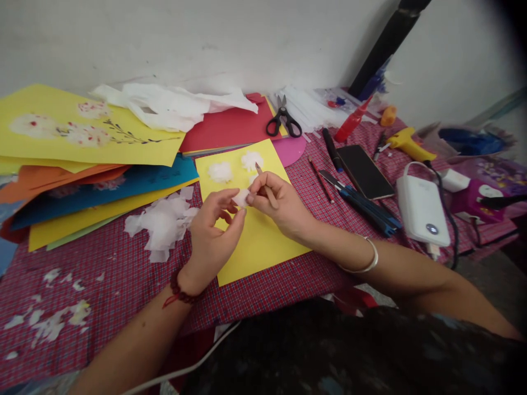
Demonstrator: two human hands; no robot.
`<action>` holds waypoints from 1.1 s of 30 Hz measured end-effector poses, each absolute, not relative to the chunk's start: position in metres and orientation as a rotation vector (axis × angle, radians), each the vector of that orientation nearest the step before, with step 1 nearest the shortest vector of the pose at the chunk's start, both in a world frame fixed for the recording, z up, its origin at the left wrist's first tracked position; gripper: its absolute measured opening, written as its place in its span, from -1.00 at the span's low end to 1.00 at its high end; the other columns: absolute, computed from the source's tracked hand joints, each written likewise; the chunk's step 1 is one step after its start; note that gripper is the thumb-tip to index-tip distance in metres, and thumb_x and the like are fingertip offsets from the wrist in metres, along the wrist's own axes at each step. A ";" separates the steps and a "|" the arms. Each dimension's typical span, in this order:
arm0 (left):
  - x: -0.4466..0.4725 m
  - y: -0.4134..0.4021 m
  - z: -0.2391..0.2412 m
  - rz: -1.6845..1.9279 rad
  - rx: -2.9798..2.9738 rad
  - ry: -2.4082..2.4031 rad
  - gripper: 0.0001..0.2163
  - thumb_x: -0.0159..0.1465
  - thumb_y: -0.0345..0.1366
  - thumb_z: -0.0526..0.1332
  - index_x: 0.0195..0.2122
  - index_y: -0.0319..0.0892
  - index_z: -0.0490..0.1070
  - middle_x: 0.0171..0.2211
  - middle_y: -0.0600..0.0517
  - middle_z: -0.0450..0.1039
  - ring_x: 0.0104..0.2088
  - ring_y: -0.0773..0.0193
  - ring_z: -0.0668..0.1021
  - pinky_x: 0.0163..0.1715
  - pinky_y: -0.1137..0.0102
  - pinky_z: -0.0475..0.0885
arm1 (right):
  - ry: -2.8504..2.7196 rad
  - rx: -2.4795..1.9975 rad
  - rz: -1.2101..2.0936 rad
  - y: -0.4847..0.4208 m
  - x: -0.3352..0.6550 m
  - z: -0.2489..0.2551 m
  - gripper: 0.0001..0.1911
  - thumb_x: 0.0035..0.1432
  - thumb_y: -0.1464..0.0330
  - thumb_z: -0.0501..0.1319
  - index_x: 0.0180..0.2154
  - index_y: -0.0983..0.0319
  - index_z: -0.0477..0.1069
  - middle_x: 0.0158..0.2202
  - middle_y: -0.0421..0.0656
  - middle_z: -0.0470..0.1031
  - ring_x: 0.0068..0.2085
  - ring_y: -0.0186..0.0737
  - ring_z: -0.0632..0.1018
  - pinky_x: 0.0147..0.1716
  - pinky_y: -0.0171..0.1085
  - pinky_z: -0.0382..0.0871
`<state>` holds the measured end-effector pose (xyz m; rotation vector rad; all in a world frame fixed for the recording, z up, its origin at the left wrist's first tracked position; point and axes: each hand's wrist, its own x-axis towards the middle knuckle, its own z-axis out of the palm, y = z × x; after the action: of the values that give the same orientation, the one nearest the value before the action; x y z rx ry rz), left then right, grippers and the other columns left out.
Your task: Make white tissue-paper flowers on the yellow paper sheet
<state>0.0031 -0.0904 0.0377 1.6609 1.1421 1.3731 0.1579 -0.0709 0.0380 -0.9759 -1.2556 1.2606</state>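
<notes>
Between the fingertips of both hands is a small white tissue paper square [241, 198]. My left hand [216, 233] curls its fingers around the square's left side. My right hand [284, 207] pinches the right edge between thumb and finger, and also holds a thin wooden stick [270, 196] with a darker pointed tip. Beneath the hands lies a yellow sheet [259, 238]. White tissue puffs [221, 171] sit on its upper part; one is partly hidden by my right hand. A loose pile of tissue squares [164, 225] lies left of my left hand.
Coloured paper sheets [135, 197] are stacked at left under a yellow flower picture [152, 151]. Black scissors [283, 118] lie behind. At right are a phone [365, 171], a blue cutter [366, 206], a red bottle [352, 123], a yellow glue gun [405, 144] and a white power bank [422, 206].
</notes>
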 end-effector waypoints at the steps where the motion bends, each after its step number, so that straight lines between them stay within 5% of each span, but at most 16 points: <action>1: 0.003 -0.090 0.037 1.368 1.724 1.146 -0.72 0.17 -0.44 0.32 -0.09 -0.06 0.48 -0.28 0.08 0.46 -0.31 0.34 0.52 -0.33 0.44 0.41 | -1.253 -0.972 1.258 -0.071 0.158 0.038 -0.76 0.00 0.32 0.35 -0.39 0.17 0.28 -0.48 -0.31 0.23 -0.43 -0.37 0.23 -0.39 -0.27 0.15; 19: -0.004 -0.081 0.036 1.300 1.471 1.200 -0.98 0.19 -0.36 0.31 -0.36 -0.12 0.55 -0.34 0.05 0.46 -0.31 0.32 0.49 -0.31 0.43 0.37 | -1.337 -0.976 1.163 -0.067 0.160 0.040 -0.74 0.03 0.26 0.36 -0.36 0.16 0.29 -0.41 -0.28 0.33 -0.38 -0.35 0.33 -0.33 -0.25 0.24; 23: -0.007 -0.078 0.037 1.302 1.378 1.149 -0.95 0.17 -0.38 0.31 -0.43 -0.14 0.49 -0.28 0.05 0.46 -0.29 0.34 0.46 -0.34 0.47 0.36 | -1.376 -0.930 1.187 -0.069 0.163 0.045 -0.68 0.03 0.19 0.38 -0.34 0.15 0.28 -0.38 -0.25 0.36 -0.33 -0.32 0.38 -0.29 -0.24 0.28; 29: -0.003 -0.081 0.037 1.169 1.276 1.115 -0.91 0.15 -0.37 0.34 -0.45 -0.17 0.45 -0.52 0.10 0.42 -0.54 0.42 0.39 -0.53 0.49 0.30 | -1.498 -0.905 1.225 -0.072 0.161 0.042 -0.70 0.02 0.27 0.39 -0.33 0.17 0.28 -0.39 -0.27 0.36 -0.36 -0.34 0.38 -0.31 -0.26 0.29; 33: -0.001 -0.080 0.037 1.175 1.125 0.940 -0.84 0.07 -0.49 0.27 -0.31 -0.16 0.45 -0.47 0.08 0.49 -0.48 0.36 0.51 -0.51 0.48 0.37 | -1.486 -0.959 1.162 -0.068 0.162 0.038 -0.76 0.03 0.33 0.35 -0.37 0.18 0.27 -0.48 -0.33 0.27 -0.46 -0.40 0.28 -0.42 -0.31 0.19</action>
<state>-0.0009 -0.0797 0.0372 1.1250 0.9401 1.1752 0.1617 -0.0678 0.0380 -0.9595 -1.4859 1.1621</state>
